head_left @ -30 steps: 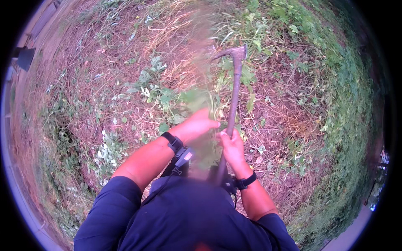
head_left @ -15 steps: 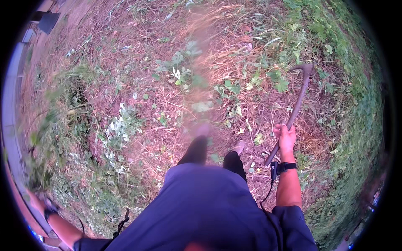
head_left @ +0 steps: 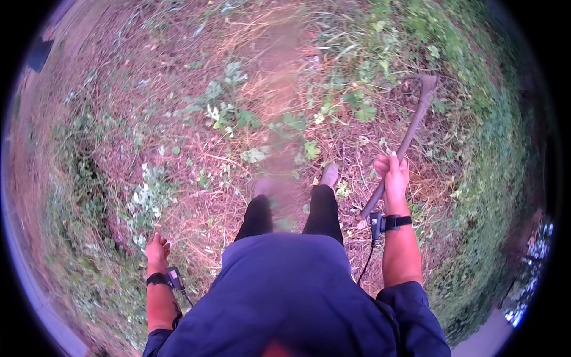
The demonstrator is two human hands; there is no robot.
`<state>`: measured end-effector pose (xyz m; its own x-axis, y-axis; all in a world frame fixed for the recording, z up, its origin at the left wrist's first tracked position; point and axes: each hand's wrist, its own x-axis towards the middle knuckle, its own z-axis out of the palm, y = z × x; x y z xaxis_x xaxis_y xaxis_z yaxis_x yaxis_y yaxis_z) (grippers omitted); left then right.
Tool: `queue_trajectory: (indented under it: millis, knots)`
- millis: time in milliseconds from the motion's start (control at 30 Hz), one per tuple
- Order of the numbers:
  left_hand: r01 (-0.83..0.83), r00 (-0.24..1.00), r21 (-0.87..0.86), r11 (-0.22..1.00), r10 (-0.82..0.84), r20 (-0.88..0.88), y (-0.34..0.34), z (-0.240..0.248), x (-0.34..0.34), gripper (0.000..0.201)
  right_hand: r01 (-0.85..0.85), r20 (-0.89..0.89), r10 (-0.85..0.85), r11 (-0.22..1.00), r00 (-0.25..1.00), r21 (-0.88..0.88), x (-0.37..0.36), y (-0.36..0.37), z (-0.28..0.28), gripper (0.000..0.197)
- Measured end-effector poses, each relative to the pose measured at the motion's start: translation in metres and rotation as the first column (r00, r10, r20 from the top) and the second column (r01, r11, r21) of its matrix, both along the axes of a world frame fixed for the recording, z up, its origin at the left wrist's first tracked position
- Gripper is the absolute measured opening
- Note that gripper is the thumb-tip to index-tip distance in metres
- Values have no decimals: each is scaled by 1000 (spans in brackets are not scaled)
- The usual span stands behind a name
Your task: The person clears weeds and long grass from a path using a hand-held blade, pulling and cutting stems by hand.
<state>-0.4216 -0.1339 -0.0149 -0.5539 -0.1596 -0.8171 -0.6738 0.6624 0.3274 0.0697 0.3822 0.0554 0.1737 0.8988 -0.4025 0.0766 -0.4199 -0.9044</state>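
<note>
A short hoe with a wooden handle and a thin metal blade is in my right hand. My right fingers wrap round the lower part of the handle, and the head points away to the far right, with the blade turned left over the weeds. On the left, my left hand is held above the ground with its fingers loosely bent and apart, and nothing shows in it. The nearest thing to it is a clump of pale, wilted leaves.
Dry grass and pulled weeds cover the ground before my feet. Dense green vines run along the right side. A paved strip lies at the left rim. Each wrist carries a strapped device with a cable.
My left hand has come in from the far left rim toward my body, and the blurred greenery near it is gone. My right hand and the hoe have shifted slightly left and away.
</note>
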Motion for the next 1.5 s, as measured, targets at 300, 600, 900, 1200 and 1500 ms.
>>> queue_trajectory:
  millis: [300,600,900,1200,1500]
  knots:
    - [398,912,103,912,-382,-148,200,-21,46,45,159,-18,-176,923,984,-351,81,-17,-101,23]
    - [833,552,64,549,-821,-148,446,-56,150,69,274,-36,-322,854,946,-443,154,120,-150,19]
    - [995,90,75,63,-899,-428,783,-87,340,95,-34,-190,-93,817,977,-575,165,166,-185,19]
    - [988,145,143,66,-738,-659,934,-131,440,76,-242,-56,271,727,961,-642,206,110,-191,30]
    - [944,202,329,2,-791,-577,977,-224,478,85,-230,49,319,774,946,-590,222,93,-204,31]
